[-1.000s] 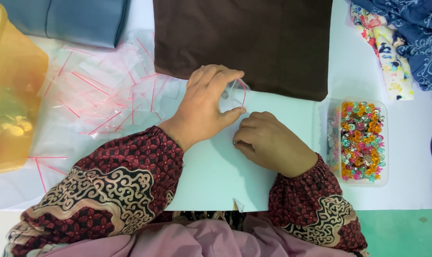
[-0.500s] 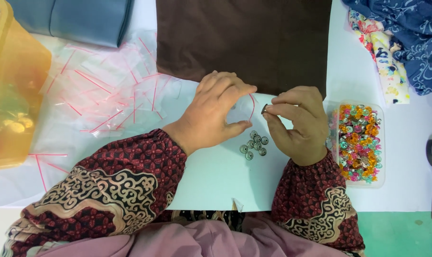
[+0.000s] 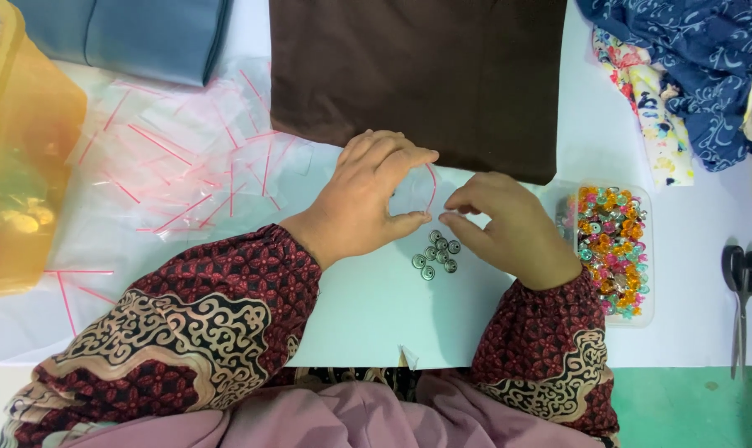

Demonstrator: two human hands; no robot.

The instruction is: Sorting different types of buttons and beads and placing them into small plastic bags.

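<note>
Down came the right hand (image 3: 509, 228), fingers loose, beside the metal buttons (image 3: 436, 254); left hand (image 3: 368, 199) pinches a little clear bag (image 3: 416, 189) above them.

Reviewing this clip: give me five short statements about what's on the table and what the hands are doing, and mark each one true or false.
1. The left hand holds a small clear bag with a red strip. True.
2. A small cluster of metal buttons lies on the white sheet between the hands. True.
3. The scissors are in the right hand. False: they lie untouched at the table's right edge.
4. The clear tray of colourful beads sits left of the left hand. False: it sits just right of the right hand.
5. A brown cloth lies beyond the hands. True.
</note>
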